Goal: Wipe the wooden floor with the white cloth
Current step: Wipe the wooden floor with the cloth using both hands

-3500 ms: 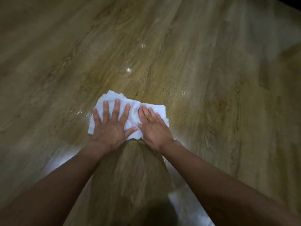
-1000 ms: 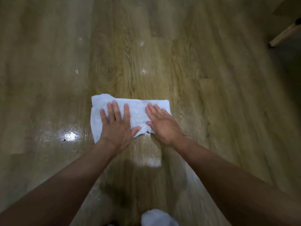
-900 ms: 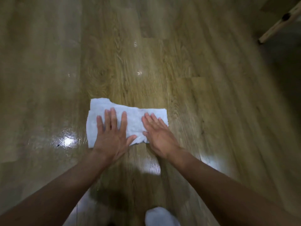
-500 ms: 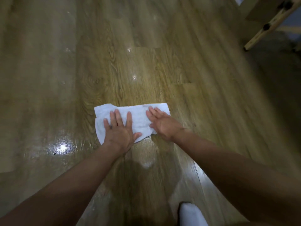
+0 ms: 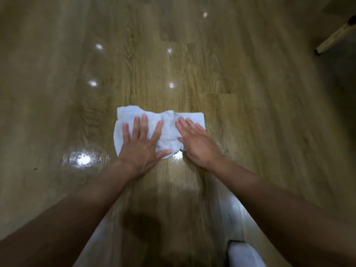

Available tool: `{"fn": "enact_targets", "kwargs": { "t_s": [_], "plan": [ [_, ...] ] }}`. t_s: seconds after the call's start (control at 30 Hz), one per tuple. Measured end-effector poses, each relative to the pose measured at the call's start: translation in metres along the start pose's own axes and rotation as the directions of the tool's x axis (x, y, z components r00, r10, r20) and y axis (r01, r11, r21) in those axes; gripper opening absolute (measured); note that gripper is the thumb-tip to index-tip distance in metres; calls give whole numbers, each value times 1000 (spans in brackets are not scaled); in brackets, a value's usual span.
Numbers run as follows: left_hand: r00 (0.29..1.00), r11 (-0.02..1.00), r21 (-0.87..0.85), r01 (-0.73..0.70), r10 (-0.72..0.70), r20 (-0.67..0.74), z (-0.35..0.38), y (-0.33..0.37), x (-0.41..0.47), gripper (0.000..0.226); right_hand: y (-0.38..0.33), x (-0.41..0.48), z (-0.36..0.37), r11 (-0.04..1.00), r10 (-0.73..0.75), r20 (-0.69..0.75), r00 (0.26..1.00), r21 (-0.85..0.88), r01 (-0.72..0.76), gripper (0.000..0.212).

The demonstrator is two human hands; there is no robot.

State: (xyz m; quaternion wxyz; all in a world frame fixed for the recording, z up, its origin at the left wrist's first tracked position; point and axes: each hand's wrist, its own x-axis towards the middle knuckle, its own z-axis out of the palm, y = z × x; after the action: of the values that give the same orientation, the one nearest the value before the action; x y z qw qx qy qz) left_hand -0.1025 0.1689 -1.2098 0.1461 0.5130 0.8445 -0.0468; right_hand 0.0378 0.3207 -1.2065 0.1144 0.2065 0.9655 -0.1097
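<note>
A white cloth [image 5: 169, 130] lies spread on the wooden floor [image 5: 240, 116] in the middle of the view, bunched into a ridge between my hands. My left hand [image 5: 142, 143] presses flat on the cloth's left half, fingers straight and spread. My right hand [image 5: 196, 143] presses flat on its right half, fingers straight and close together. Both forearms reach in from the bottom corners. The floor shines with bright reflections to the left of the cloth.
A pale wooden furniture leg [image 5: 335, 35] slants down at the upper right, beside a dark area. A white object [image 5: 244, 255] shows at the bottom edge right of centre. Bare floor stretches ahead and to the left.
Both hands stayed flat on the cloth while it slid over the floor. The cloth has bunched up between my hands. The furniture leg at the upper right shifted in view.
</note>
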Motion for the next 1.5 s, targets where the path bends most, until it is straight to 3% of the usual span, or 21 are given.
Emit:
{"fn": "enact_targets", "kwargs": {
  "t_s": [0.07, 0.17, 0.27, 0.33, 0.47, 0.63, 0.8, 0.93, 1.07, 1.17, 1.3, 1.4, 1.5],
  "plan": [
    [1000, 999, 28, -19, 20, -3, 4, 8, -5, 85, 1, -18, 8, 1000, 12, -41, 999, 24, -11, 53],
    [987, 984, 94, -153, 157, -43, 8, 30, -32, 83, -7, -80, 22, 1000, 0, -96, 995, 17, 2, 55],
    [969, 965, 88, -247, 247, 8, 8, 43, -31, 87, 16, -104, 22, 995, -94, -55, 994, 26, 95, 55],
    [973, 969, 90, -232, 229, 40, 4, 42, -14, 92, 38, -86, 14, 993, -115, -54, 992, 22, 117, 54],
    [990, 995, 36, -93, 88, 110, -6, 55, 14, 99, 59, -43, 2, 1000, 21, -84, 996, 16, -19, 56],
    [991, 987, 115, -113, 104, 83, -6, 77, -9, 95, 40, -97, 19, 995, 70, -152, 986, 87, -57, 53],
    [967, 972, 129, -199, 173, 190, -10, 108, -28, 86, 69, -126, 12, 999, -33, 46, 998, 25, 31, 54],
    [963, 983, 98, -152, 125, 238, -34, 102, 7, 84, 93, -78, -9, 991, 98, 75, 992, 88, -104, 54],
    [978, 987, 97, -132, 113, 175, -25, 102, 31, 85, 90, -76, -6, 985, 151, -9, 989, 90, -149, 53],
    [959, 952, 126, -280, 284, -14, -4, 101, 15, 77, 80, -123, 11, 982, 155, -65, 986, 121, -146, 52],
    [903, 902, 126, -413, 423, -74, 8, 114, 3, 76, 83, -154, 21, 984, 156, -50, 987, 98, -150, 53],
    [903, 900, 136, -414, 425, -59, 2, 112, 19, 86, 111, -127, 14, 986, 148, -38, 988, 80, -144, 52],
    [948, 944, 108, -313, 317, -29, -7, 110, 51, 93, 144, -85, 0, 989, 145, -34, 989, 39, -144, 54]
  ]
}}
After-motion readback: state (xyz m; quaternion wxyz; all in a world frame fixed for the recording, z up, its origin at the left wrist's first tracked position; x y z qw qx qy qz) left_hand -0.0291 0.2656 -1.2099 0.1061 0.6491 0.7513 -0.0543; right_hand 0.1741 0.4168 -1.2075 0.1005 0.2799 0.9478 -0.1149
